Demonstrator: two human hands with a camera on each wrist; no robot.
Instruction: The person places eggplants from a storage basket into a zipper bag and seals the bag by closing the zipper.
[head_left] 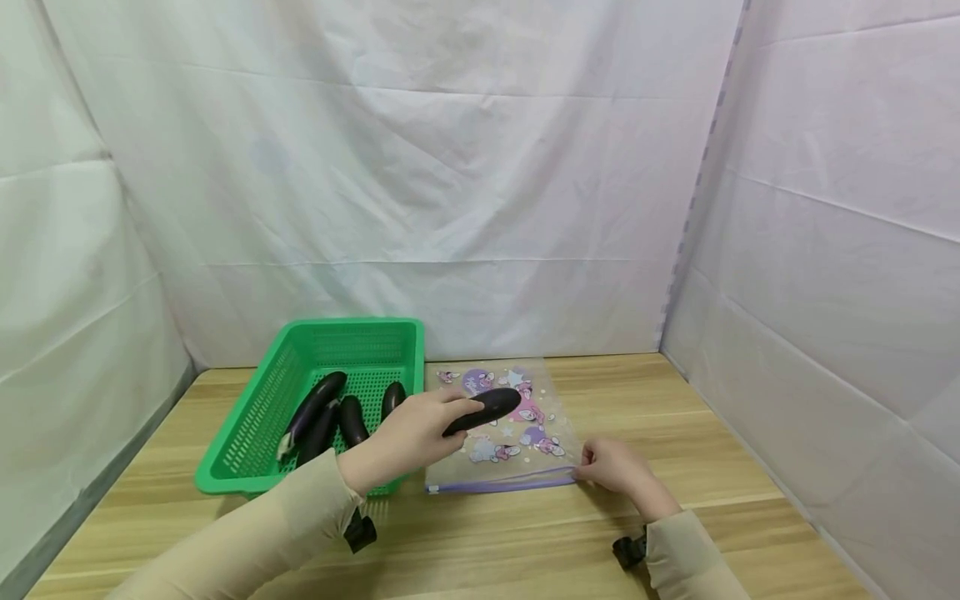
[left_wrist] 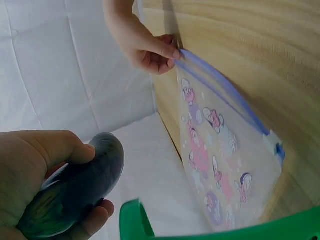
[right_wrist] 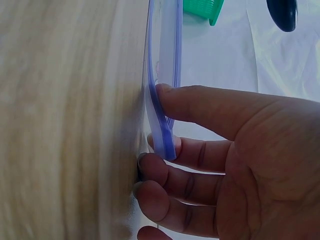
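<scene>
My left hand (head_left: 412,433) grips a dark eggplant (head_left: 491,407) above the table, over the left part of a clear zip bag (head_left: 517,454) printed with cartoon figures. In the left wrist view, thumb and fingers wrap round that eggplant (left_wrist: 82,185). My right hand (head_left: 617,468) pinches the right end of the bag's purple zip edge; in the right wrist view the thumb and forefinger hold the purple strip (right_wrist: 162,115). The bag's mouth stands slightly parted, facing me. A white slider (left_wrist: 272,142) sits at the left end of the zip.
A green plastic basket (head_left: 247,479) stands left of the bag, with several eggplants (head_left: 318,408) inside. The wooden table (head_left: 480,542) is bounded by white cloth (head_left: 450,167) at the back and sides. Both wrists wear small black cameras.
</scene>
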